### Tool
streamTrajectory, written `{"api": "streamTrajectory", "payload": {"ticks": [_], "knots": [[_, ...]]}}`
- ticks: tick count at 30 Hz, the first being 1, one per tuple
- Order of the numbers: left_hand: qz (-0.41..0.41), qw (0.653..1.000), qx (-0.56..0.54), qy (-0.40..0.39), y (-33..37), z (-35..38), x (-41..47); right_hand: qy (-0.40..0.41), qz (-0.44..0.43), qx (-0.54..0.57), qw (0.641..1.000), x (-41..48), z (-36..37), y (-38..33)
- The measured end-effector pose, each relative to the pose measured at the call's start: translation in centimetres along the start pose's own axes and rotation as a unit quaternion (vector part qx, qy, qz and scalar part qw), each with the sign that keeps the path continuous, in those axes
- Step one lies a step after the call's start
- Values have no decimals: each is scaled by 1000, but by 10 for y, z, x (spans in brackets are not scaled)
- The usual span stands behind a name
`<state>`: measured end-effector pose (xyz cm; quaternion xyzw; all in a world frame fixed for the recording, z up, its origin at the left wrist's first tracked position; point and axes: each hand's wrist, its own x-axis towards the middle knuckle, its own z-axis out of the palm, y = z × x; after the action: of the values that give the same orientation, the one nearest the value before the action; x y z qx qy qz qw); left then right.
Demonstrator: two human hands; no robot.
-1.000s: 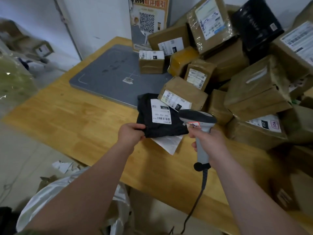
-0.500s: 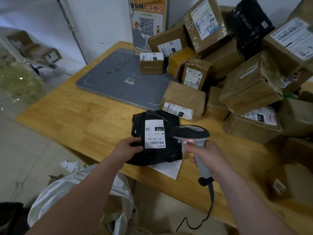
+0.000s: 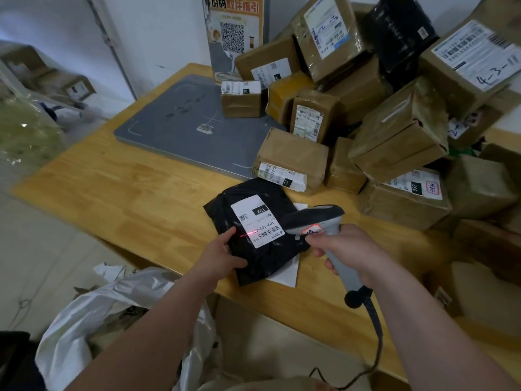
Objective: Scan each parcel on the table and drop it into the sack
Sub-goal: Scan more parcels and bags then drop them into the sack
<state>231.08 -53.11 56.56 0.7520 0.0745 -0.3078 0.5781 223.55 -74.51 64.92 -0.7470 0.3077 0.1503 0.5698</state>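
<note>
Both your hands are busy: your left hand [image 3: 218, 256] pinches the black parcel's [image 3: 253, 235] edge, your right hand [image 3: 348, 251] wraps the scanner [image 3: 315, 218] handle, red beam on the label [image 3: 256, 220].

The white label [image 3: 258, 220] on the black mailer [image 3: 253, 190] reads 102 in a black block, then 102-102-C01 by the barcode. I read 122 on the nearest brown box [image 3: 290, 156], 032 on the box [image 3: 403, 206] to its right, handwritten 4-3- on the big carton [image 3: 476, 52], and 份码取件指引 above a QR code on the poster [image 3: 234, 32].
</note>
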Motion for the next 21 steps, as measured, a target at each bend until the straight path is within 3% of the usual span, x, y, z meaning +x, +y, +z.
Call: {"api": "streamTrajectory", "payload": {"ticks": [21], "knots": [[5,999,27,36,-2,3,4,-9,-14,-104,994,-7,-22,-23]]}}
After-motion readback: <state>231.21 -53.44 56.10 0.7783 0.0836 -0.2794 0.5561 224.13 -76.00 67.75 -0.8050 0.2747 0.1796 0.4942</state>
